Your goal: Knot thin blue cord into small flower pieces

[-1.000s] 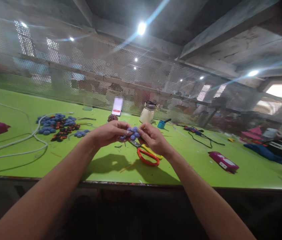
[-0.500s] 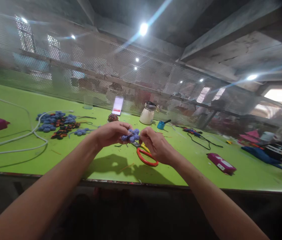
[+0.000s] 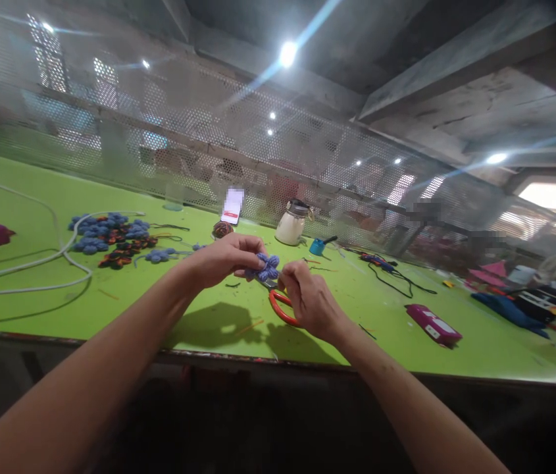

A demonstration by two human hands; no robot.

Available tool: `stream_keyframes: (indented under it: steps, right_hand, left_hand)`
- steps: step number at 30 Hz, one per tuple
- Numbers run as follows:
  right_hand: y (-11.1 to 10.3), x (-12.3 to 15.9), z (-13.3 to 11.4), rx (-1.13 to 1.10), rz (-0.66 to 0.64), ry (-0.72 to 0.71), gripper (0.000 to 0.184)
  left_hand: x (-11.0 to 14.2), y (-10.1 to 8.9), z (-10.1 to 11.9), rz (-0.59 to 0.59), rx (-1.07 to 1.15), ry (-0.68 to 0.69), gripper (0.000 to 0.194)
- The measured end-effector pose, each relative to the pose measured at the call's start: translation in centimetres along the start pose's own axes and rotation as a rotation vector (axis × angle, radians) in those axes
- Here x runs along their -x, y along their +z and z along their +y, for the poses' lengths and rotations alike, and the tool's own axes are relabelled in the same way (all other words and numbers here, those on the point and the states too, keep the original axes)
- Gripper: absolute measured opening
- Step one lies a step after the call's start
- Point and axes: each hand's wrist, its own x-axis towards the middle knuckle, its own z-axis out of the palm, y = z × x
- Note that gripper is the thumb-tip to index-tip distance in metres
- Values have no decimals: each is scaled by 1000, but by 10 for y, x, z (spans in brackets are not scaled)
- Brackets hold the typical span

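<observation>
A small purple-blue crocheted flower [image 3: 268, 267] is pinched between the thumb and fingers of my left hand [image 3: 238, 257], above the table. Just right of it, my right hand [image 3: 307, 293] is closed with thumb and fingertips together; whatever it grips is too small or hidden to make out. Scissors [image 3: 282, 309] with a red-orange handle lie on the green table below the hands, partly covered by my right hand. To the left rests a pile of blue crocheted flowers [image 3: 93, 245] and dark orange-flecked ones [image 3: 122, 253], with a single blue flower [image 3: 160, 255] beside it.
Behind the hands are a yarn ball [image 3: 222, 230], a propped phone [image 3: 232, 205], a pale jug [image 3: 291, 224] and a small blue pot [image 3: 317, 246]. A white cable [image 3: 77, 263] crosses the left side. A purple box [image 3: 433, 324] lies right, near dark cords [image 3: 401, 276].
My right hand has shifted slightly right and down, away from the flower. The flower has turned in my left hand, so its petals show more fully. The view has moved slightly.
</observation>
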Motion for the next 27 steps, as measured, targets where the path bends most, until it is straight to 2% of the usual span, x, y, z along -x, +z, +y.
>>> stream_keyframes:
  steps: [5,13,17,23,25,27]
  right_hand:
    - [-2,3,0,2,-1,17,10]
    - [-13,1,-4,-80,-67,22,8]
    - [-18,0,-2,-244,-113,16,11]
    - [-11,0,5,-664,-229,160,18]
    - [-13,0,5,-653,-243,169,18]
    - [-19,-2,3,-532,-234,147,18]
  left_hand:
    - [-1,2,-2,20,-98,41,9]
    - [-1,3,-3,23,-27,23,11]
    - [-1,2,-3,-50,138,-71,10]
    - [-2,2,-5,-65,246,-136,10]
    - [-2,3,-6,-60,212,-110,9]
    - [-2,4,-6,-49,160,-79,9]
